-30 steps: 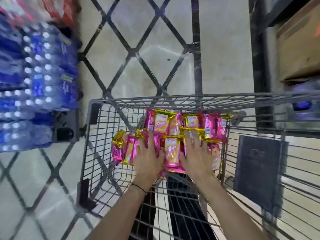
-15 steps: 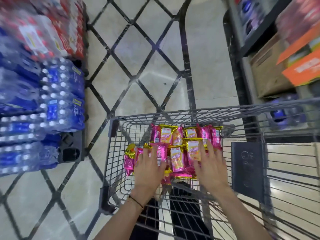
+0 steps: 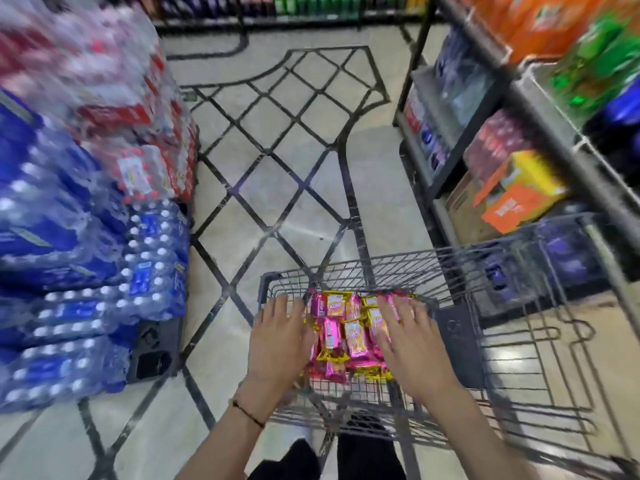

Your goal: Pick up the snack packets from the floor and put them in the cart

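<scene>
Several pink and yellow snack packets (image 3: 348, 332) lie in a heap on the bottom of a grey wire cart (image 3: 381, 268). My left hand (image 3: 278, 336) hovers over the heap's left side with fingers spread and straight, holding nothing. My right hand (image 3: 408, 341) is spread flat over the heap's right side, also empty, and covers some packets. Whether either palm touches the packets is unclear. No packets show on the tiled floor (image 3: 277, 188).
Stacked shrink-wrapped water bottle packs (image 3: 90, 278) and red-capped packs (image 3: 138, 140) stand close on the left. Metal shelves (image 3: 491, 126) with boxes and an orange carton (image 3: 519, 192) line the right. The aisle floor ahead runs to a far shelf.
The view has tilted up and pulled back, so the cart looks smaller and lower. Both hands lifted off the packets and moved apart to the heap's sides.
</scene>
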